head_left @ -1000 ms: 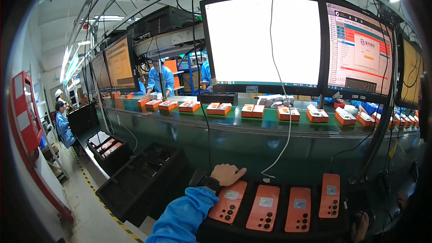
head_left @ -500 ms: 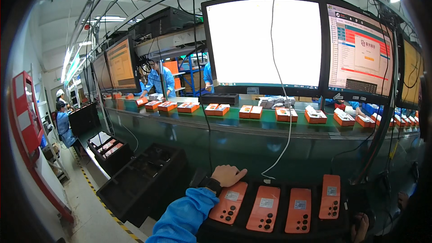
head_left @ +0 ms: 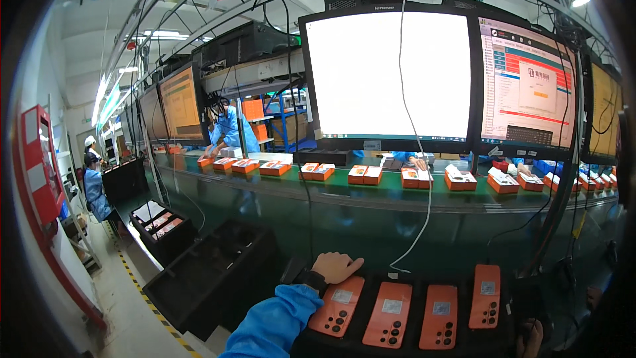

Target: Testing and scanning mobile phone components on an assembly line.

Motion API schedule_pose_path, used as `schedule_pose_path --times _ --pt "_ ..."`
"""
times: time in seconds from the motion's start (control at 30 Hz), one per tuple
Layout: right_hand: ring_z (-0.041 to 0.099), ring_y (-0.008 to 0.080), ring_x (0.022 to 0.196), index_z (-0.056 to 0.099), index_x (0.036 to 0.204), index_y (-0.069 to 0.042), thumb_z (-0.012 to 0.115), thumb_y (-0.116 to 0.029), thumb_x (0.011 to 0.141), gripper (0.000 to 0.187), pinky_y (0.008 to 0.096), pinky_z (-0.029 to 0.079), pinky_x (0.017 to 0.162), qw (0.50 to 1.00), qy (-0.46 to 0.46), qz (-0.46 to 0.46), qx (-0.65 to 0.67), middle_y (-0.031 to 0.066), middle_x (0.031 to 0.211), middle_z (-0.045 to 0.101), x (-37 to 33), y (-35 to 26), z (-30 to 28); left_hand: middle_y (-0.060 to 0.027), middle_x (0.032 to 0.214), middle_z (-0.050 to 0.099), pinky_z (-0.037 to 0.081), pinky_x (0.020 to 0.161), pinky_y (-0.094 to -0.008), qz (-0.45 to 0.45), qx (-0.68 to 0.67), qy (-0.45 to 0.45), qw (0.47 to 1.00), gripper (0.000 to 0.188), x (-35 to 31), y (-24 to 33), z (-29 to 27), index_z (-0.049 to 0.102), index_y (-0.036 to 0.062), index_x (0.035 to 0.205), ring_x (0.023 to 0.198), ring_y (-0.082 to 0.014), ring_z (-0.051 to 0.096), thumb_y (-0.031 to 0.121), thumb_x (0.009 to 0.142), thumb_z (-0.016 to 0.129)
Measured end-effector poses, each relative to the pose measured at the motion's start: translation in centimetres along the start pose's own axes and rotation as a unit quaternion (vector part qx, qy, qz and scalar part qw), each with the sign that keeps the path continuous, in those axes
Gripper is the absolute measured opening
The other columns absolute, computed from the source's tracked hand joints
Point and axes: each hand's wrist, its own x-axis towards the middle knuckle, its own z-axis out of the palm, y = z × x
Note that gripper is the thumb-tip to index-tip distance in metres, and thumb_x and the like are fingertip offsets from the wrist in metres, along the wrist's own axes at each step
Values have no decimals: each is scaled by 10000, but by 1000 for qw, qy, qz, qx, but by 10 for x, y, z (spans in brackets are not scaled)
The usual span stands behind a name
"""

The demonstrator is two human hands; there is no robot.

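My left hand (head_left: 336, 268) is at the far left corner of a black tray (head_left: 411, 283), just above the leftmost coral-orange phone (head_left: 336, 306). Its thumb points right, and the other fingers bend over the tray's edge, partly hidden. Beside that phone lie three more: a second phone (head_left: 387, 315), a third phone (head_left: 438, 317) and a fourth phone (head_left: 485, 296) set slightly higher. All lie back side up, with camera lenses and a pale label showing. My right hand (head_left: 530, 338) is dim and cut off at the tray's right side; its fingers are hard to make out.
A black compartmented case (head_left: 215, 272) and a smaller case (head_left: 162, 225) holding phones stand to the left. Beyond, open orange boxes (head_left: 364, 175) line a green conveyor (head_left: 384, 192). A cable (head_left: 424, 219) hangs before the large monitor (head_left: 391, 69). A co-worker (head_left: 233, 129) stands across the belt.
My view has tilted slightly, and my left hand stays at the tray corner. Across the belt, the co-worker leans further left, and another person's hand now reaches an orange box below the monitor.
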Motion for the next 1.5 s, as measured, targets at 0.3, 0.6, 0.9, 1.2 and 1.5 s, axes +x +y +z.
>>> schedule_pose_path --times 0.3,0.6,0.9,1.2,1.5 --pt "515 340 1172 570 1191 -17 608 52 772 426 374 383 1031 998 11 32 51 171 1215 566 -14 25 14 -157 921 706 511 816 -469 -12 0 -18 1000 590 -1 5 -6 752 161 977 887 -348 666 581 950 338" --pt "524 368 1155 608 1139 -14 608 38 747 395 402 391 1026 999 7 34 37 185 1201 571 -7 12 8 -185 919 699 512 807 -478 -4 -9 -20 1000 586 -1 3 -6 744 156 1015 877 -381 661 589 945 354" --pt "522 378 1152 610 1132 -12 602 10 758 375 416 392 1024 999 -1 16 33 194 1184 580 -4 4 2 -171 907 700 513 797 -476 5 -1 -1 1000 572 0 0 0 748 154 984 866 -372 660 580 946 368" --pt "516 370 1169 607 1153 -11 604 10 793 361 412 392 1019 1000 1 6 25 191 1200 573 -4 10 5 -167 895 704 509 811 -481 4 -2 6 1000 597 0 1 -1 757 151 944 861 -354 666 583 948 346" --pt "510 373 1179 615 1143 -15 594 3 806 338 417 373 1037 1000 -4 16 25 195 1197 579 -1 4 3 -163 932 704 508 834 -473 -9 -1 -25 1000 594 -1 6 -8 750 165 993 897 -348 663 582 953 329"
